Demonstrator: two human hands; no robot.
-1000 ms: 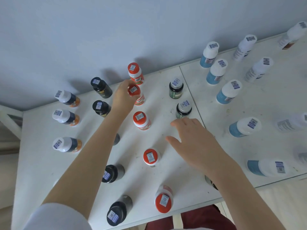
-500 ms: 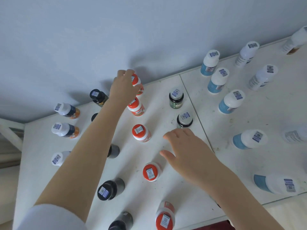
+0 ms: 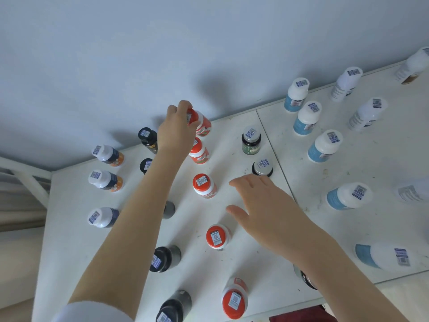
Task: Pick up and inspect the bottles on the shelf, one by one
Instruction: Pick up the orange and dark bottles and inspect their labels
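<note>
Stockroom or shop-like storage spot, plain white shelf point(image 3: 69, 228) against a bare pale wall point(image 3: 139, 54), scuffed and stained surface, rows of pill-type bottles point(image 3: 325, 147) grouped by kind, barcode sticker point(image 3: 201, 181) on the caps

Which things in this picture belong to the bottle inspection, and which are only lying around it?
Belong to the job:
- left hand, gripping the rearmost red-capped plastic bottle
- right hand, open
- next red-capped bottle, black-capped dark bottle and white-capped blue bottle, among those waiting
- white shelf

Just there:
- pale blue wall
- white metal frame
- dark red patch below the shelf
</note>
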